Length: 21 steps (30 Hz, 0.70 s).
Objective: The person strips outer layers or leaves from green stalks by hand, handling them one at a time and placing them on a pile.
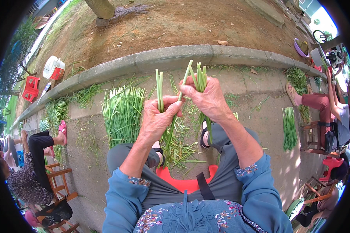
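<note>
My left hand (pixel 162 114) is closed around a few chive-like green stalks (pixel 159 87), their pale ends pointing up. My right hand (pixel 207 97) grips a small bunch of the same stalks (pixel 200 77) between the fingers. One thicker stalk (pixel 187 71) slants up where the hands meet, with the right thumb and fingers pinching it and the left fingertips touching it lower down. Leaves trail beneath both hands. Left of my left hand, a large pile of stalks (pixel 124 116) lies on the pavement. Loose green trimmings (pixel 180 145) cover the ground between my feet.
Beyond the pavement runs a concrete kerb (pixel 175 55), with bare soil behind it. A white bucket (pixel 51 65) and a red plastic stool (pixel 31 88) stand at left. Seated people flank me on both sides. A bundle of stalks (pixel 289 128) lies at right, near a wooden chair (pixel 309 135).
</note>
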### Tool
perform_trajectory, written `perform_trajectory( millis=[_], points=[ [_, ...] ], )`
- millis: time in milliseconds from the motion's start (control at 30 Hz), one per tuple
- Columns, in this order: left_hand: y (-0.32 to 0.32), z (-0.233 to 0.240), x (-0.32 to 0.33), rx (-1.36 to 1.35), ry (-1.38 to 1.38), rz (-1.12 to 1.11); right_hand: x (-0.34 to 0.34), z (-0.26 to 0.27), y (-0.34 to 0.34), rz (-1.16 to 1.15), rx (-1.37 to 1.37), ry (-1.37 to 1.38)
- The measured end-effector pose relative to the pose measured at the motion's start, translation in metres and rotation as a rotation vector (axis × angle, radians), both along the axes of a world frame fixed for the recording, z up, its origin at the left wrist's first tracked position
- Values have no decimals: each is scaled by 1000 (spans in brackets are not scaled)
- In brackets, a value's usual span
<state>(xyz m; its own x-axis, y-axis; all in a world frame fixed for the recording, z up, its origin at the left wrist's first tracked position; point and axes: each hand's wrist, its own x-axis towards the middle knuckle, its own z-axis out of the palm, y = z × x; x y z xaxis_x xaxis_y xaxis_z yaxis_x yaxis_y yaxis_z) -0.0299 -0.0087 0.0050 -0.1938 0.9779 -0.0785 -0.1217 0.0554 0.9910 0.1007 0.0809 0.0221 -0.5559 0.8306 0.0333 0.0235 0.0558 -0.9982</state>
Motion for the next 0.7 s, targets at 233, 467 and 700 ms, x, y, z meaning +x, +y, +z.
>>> perform_trajectory(
  millis=[233, 467, 700],
  points=[
    [-2, 7, 1, -58, -27, -8, 1, 4, 2, -26, -98, 19],
    [0, -1, 0, -22, -10, 6, -4, 0, -3, -9, 7, 45],
    [-1, 5, -1, -76, 20, -5, -3, -2, -1, -76, 138, -44]
  ],
)
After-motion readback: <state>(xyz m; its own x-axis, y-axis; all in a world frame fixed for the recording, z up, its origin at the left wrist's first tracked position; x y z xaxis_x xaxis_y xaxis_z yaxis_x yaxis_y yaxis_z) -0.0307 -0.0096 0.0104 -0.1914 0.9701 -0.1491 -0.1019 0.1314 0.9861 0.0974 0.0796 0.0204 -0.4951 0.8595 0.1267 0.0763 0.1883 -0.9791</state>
